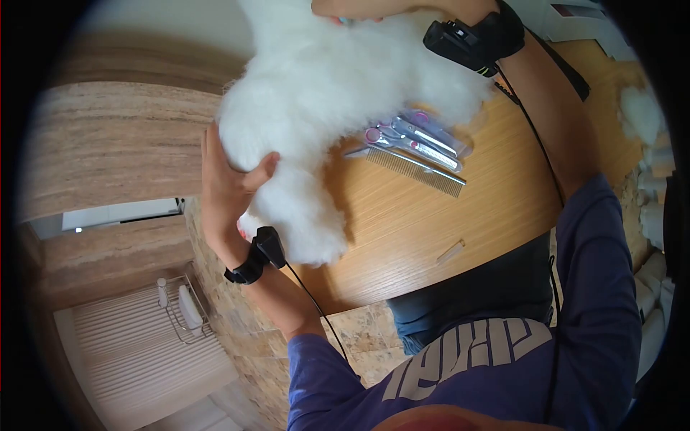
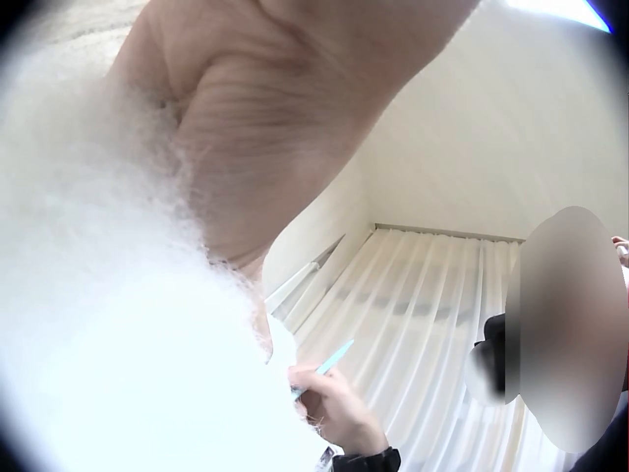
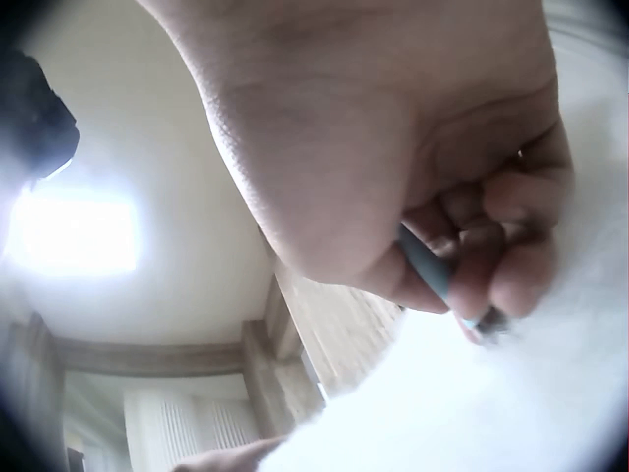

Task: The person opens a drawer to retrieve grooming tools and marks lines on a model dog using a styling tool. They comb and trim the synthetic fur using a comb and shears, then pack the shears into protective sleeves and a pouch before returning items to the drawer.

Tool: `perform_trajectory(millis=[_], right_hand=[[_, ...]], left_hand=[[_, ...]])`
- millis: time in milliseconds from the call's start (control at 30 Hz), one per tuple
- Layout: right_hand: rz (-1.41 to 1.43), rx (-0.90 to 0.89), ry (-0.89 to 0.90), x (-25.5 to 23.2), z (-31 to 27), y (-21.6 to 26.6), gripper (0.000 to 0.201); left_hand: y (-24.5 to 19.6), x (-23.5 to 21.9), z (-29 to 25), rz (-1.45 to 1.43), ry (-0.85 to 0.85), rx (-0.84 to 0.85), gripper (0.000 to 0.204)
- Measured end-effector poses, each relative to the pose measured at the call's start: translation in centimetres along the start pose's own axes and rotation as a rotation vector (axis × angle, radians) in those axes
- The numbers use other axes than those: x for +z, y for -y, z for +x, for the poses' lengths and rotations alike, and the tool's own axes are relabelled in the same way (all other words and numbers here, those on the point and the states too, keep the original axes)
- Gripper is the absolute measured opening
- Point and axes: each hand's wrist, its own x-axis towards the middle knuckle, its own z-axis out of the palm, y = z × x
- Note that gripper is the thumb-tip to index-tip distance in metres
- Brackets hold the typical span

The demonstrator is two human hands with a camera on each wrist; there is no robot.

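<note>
A fluffy white-furred animal covers the upper middle of the head view, its fur reaching down over the table. My left hand rests against its left side, the thumb stretched across the fur and one straight finger pointing up along the edge. Its other fingers are hidden. At the top, my right hand pinches a slim teal-handled tool between curled fingers, its metal tip right at the fur. The left wrist view shows the tool's pale blue end sticking out above the right hand.
On the wooden table lie a metal comb and scissors with pink rings, beside a clear case. A small clear piece lies near the table's front edge. A white tuft is at far right. Cables hang from both wrists.
</note>
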Motion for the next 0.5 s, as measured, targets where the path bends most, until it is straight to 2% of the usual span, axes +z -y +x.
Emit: perform_trajectory(millis=[33, 167, 233, 267, 333, 400, 467, 500], right_hand=[[0.073, 0.001, 0.118, -0.3, -0.2, 0.4, 0.033], [0.247, -0.079, 0.087, 1.6, -0.1, 0.6, 0.032], [0.353, -0.065, 0.112, 2.0, 0.4, 0.3, 0.032], [0.181, -0.058, 0.117, 1.2, 0.1, 0.5, 0.031], [0.035, -0.087, -0.046, 2.1, 1.2, -0.5, 0.03], [0.023, -0.016, -0.139, 1.3, 0.2, 0.8, 0.026], [0.154, -0.269, -0.373, 2.9, 1.0, -0.4, 0.025], [0.159, -0.281, -0.457, 3.9, 1.5, -1.0, 0.023]], left_hand=[[0.0, 0.0, 0.0, -0.033, 0.011, -0.024, 0.079], [-0.2, -0.1, 0.0, -0.013, 0.018, -0.026, 0.081], [0.3, 0.0, 0.1, -0.014, 0.003, -0.004, 0.082], [0.6, 0.0, 0.1, -0.027, -0.003, 0.019, 0.082], [0.8, -0.1, 0.3, -0.028, -0.017, -0.006, 0.085], [1.0, -0.3, 0.3, 0.024, 0.012, 0.015, 0.09], [1.4, -0.3, 0.4, 0.059, -0.005, 0.073, 0.095], [1.4, -0.3, 0.4, 0.08, -0.01, 0.075, 0.097]])
